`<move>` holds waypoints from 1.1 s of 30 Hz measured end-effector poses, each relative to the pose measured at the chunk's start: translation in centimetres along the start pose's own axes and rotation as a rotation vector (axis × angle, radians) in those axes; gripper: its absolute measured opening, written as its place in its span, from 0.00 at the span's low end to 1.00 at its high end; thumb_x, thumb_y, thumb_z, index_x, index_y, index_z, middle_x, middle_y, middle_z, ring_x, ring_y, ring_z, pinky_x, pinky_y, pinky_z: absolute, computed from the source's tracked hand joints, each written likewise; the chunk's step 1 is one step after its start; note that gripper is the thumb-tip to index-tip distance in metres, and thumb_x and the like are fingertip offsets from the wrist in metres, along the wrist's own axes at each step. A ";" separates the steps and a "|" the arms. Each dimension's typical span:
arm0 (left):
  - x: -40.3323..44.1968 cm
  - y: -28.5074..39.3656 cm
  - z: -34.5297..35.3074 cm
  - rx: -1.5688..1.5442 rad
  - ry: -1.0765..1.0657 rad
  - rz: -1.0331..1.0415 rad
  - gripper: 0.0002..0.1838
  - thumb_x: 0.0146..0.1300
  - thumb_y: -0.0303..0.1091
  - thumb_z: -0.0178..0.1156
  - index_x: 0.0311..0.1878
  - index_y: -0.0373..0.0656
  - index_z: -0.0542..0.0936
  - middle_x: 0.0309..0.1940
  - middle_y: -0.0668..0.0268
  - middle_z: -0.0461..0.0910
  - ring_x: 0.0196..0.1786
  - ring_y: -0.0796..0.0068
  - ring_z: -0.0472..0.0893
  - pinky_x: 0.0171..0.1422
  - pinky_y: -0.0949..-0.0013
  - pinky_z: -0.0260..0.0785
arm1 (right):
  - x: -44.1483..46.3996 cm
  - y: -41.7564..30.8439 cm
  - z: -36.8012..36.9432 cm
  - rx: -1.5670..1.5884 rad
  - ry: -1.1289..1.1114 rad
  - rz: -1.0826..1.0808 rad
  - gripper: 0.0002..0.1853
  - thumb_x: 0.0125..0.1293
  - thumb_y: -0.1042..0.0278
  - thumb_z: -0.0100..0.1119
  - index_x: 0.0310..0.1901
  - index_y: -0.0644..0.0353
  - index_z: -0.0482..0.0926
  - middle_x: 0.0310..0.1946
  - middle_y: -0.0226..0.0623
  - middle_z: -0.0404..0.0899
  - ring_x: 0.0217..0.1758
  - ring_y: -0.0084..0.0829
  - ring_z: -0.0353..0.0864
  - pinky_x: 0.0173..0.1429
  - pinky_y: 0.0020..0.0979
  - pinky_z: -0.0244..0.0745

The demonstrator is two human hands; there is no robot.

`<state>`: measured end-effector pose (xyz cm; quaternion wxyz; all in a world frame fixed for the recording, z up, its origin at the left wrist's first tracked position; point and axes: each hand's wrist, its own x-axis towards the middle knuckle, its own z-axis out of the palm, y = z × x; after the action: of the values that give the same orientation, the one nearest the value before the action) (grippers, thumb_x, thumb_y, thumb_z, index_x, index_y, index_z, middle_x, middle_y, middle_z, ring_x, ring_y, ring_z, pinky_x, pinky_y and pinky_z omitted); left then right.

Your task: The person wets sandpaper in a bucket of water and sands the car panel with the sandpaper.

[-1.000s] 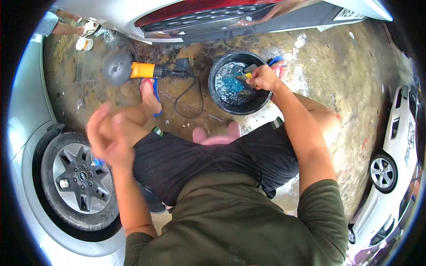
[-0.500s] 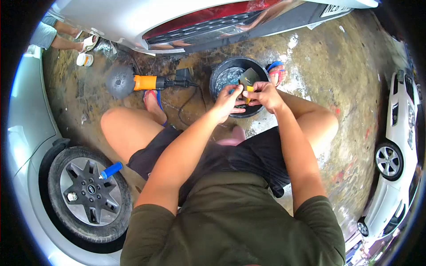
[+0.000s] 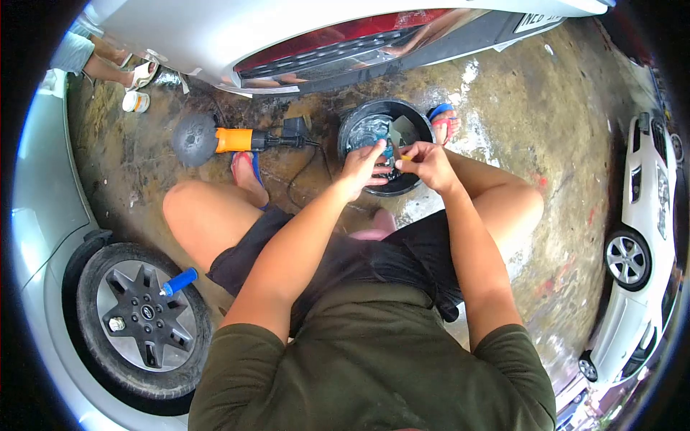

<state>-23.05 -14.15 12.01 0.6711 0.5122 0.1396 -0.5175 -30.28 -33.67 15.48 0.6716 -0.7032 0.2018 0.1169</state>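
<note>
Over a round black basin (image 3: pixel 348 122) of water, my right hand (image 3: pixel 431 167) pinches a small yellow piece (image 3: pixel 407 157). A thin grey, blade-like part extends from it toward the basin; its exact kind is unclear. Beside it, a flat grey sheet (image 3: pixel 408 129) shows in the basin's right part. My left hand (image 3: pixel 363 171) is open at the basin's near left edge, fingers spread and pointing right, close to the yellow piece. The water (image 3: pixel 368 131) looks bluish and glossy.
An orange polisher (image 3: pixel 236 139) with a dark round pad lies on the wet floor, its cord near the basin. A silver car's bumper (image 3: pixel 345 77) spans the far side. At left, a blue bottle (image 3: pixel 179 281) rests against a wheel (image 3: pixel 147 312). A white tub (image 3: pixel 136 102) stands near another person's foot.
My left hand has come away from the yellow piece and spread its fingers. My right hand has moved slightly down, still pinching it. The grey sheet now shows more plainly in the basin.
</note>
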 end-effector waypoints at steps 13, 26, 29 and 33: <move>-0.4 -1.1 -0.7 -0.264 0.011 0.204 0.17 0.77 0.26 0.53 0.66 0.39 0.71 0.63 0.54 0.76 0.65 0.50 0.80 0.65 0.49 0.82 | -0.1 1.1 1.6 0.596 0.117 0.142 0.10 0.79 0.62 0.60 0.49 0.57 0.71 0.49 0.38 0.82 0.52 0.34 0.85 0.61 0.46 0.84; -1.3 -0.3 -1.1 -0.334 -0.023 0.247 0.28 0.66 0.20 0.49 0.70 0.41 0.69 0.59 0.54 0.81 0.59 0.59 0.86 0.61 0.50 0.83 | -0.5 -0.5 1.6 0.595 0.187 0.139 0.06 0.81 0.63 0.46 0.52 0.53 0.70 0.55 0.36 0.80 0.56 0.38 0.85 0.60 0.46 0.82; -1.1 -0.3 -1.2 -0.367 -0.017 0.275 0.26 0.68 0.21 0.50 0.70 0.42 0.70 0.59 0.55 0.82 0.59 0.59 0.86 0.61 0.50 0.82 | -0.2 0.1 1.7 0.607 0.163 0.101 0.03 0.77 0.67 0.48 0.47 0.52 0.68 0.50 0.34 0.79 0.51 0.38 0.87 0.58 0.46 0.83; -0.8 -0.2 -1.3 -0.429 -0.012 0.287 0.24 0.70 0.25 0.51 0.70 0.42 0.70 0.59 0.56 0.82 0.58 0.58 0.86 0.60 0.51 0.82 | 0.0 0.2 1.8 0.648 0.073 0.031 0.06 0.78 0.63 0.50 0.48 0.55 0.73 0.47 0.32 0.79 0.53 0.36 0.85 0.60 0.43 0.81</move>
<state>-23.12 -12.60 11.88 0.8319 0.3696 0.1681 -0.3783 -30.17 -31.88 15.13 0.8509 -0.4534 0.2633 0.0316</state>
